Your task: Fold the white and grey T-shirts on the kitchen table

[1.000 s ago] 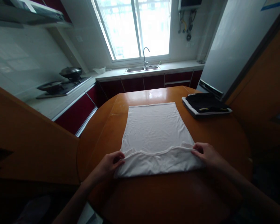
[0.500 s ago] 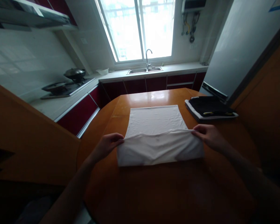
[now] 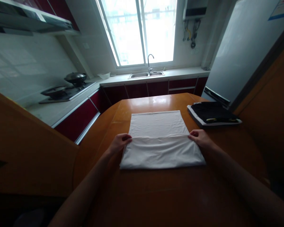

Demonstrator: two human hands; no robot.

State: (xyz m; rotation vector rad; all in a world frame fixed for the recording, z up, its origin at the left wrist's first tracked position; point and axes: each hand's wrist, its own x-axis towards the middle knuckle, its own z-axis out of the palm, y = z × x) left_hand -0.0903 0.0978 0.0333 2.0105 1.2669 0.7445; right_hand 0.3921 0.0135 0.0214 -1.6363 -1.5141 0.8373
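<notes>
A white cloth garment (image 3: 162,153), which looks like a shirt, lies on the brown wooden table (image 3: 156,195). Its near part is folded over toward the window, and the far part lies flat beneath. At the left end of the folded edge, my left hand (image 3: 120,142) pinches the fabric. My right hand (image 3: 200,138) pinches the same edge at its right end. Between the two hands the edge runs nearly straight, with light wrinkles below it.
A stack of folded black and white clothes (image 3: 213,113) sits at the table's right, near the fridge (image 3: 236,47). Beyond the table are a counter with a sink (image 3: 146,75) and tap, and a stove with pans (image 3: 75,78) at the left.
Both hands have moved inward, closer together, with the folded edge. The raised fabric has come down and lies flatter on the layer beneath.
</notes>
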